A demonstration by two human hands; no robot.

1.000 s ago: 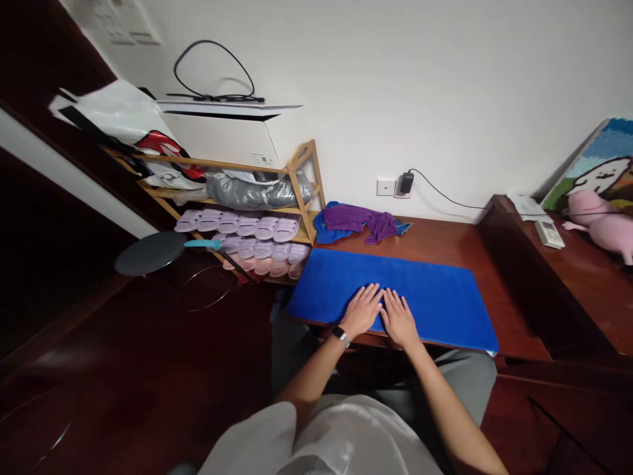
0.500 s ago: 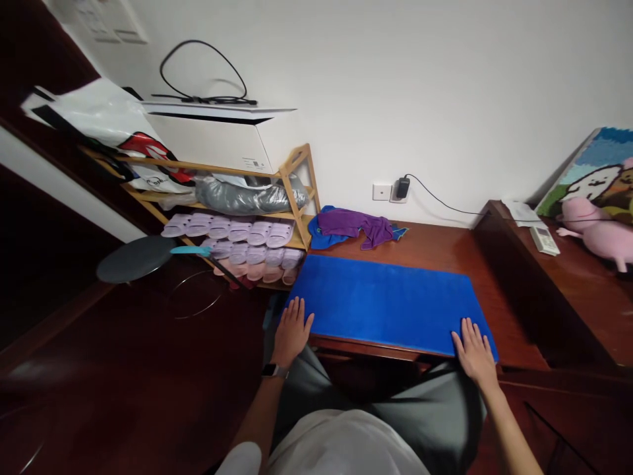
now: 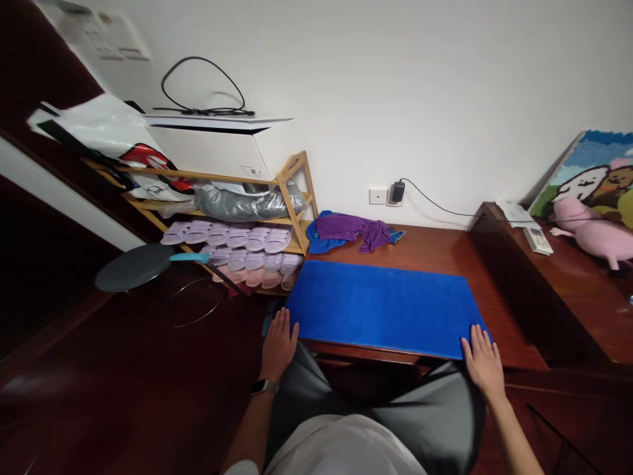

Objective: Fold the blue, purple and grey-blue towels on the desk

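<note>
A blue rectangular mat [image 3: 383,307] lies flat on the reddish-brown wooden desk [image 3: 440,245]. At its near left corner is my left hand [image 3: 279,340], palm down with the fingers stretched out and nothing held; a watch circles that wrist. My right hand [image 3: 483,359] rests at the near right corner, its fingers flat over the mat's edge. Behind the mat, a purple cloth [image 3: 353,229] lies crumpled on top of a blue cloth [image 3: 319,243], close to the wall.
Left of the desk stands a wooden rack [image 3: 299,198] with rows of lilac and pink slippers [image 3: 237,236] and a white box [image 3: 212,148] on top. A round stool [image 3: 133,267] is farther left. On the right ledge are a remote control [image 3: 537,241] and a pink plush toy [image 3: 593,231].
My left hand has slid outward to the left, off most of the mat's corner. The right hand has shifted slightly right and nearer. The camera view has tilted up a little.
</note>
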